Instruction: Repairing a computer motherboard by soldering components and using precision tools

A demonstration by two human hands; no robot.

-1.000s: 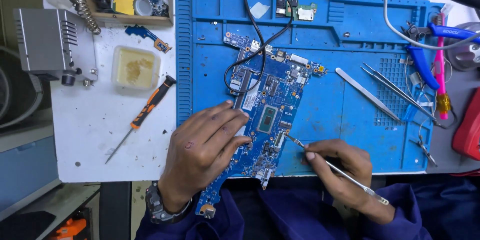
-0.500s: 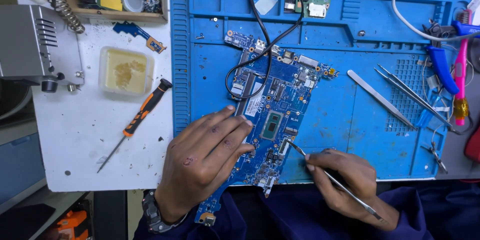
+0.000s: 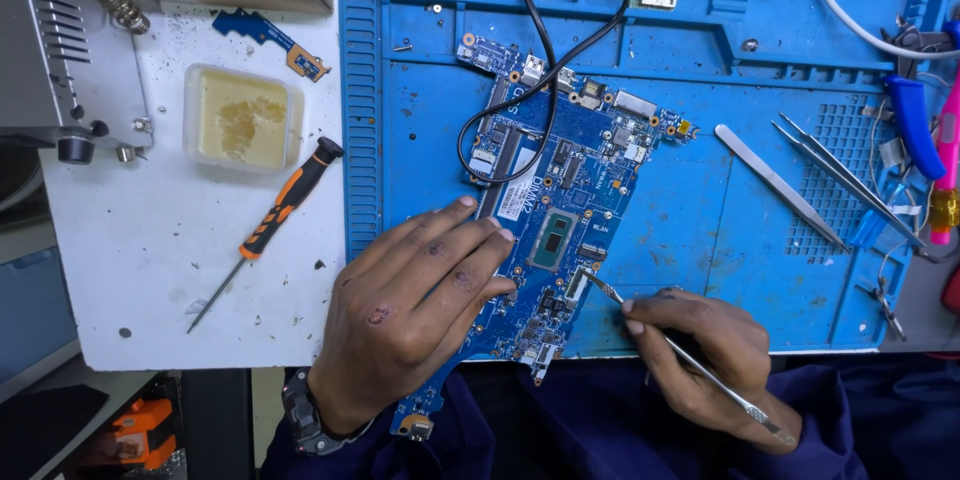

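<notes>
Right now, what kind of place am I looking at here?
Most likely an electronics repair bench. A bare circuit board lies on a blue work mat, the right hand probes it with a thin metal tool, and tweezers and a screwdriver lie nearby.

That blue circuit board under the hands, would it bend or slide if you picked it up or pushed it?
The circuit board probably stays stiff: its near end juts past the blue mat without drooping. It looks thin, so likely light; the left hand lies flat on it, perhaps against sliding, while the right hand works a metal tool. Its many small exposed parts suggest it is fragile.
</notes>
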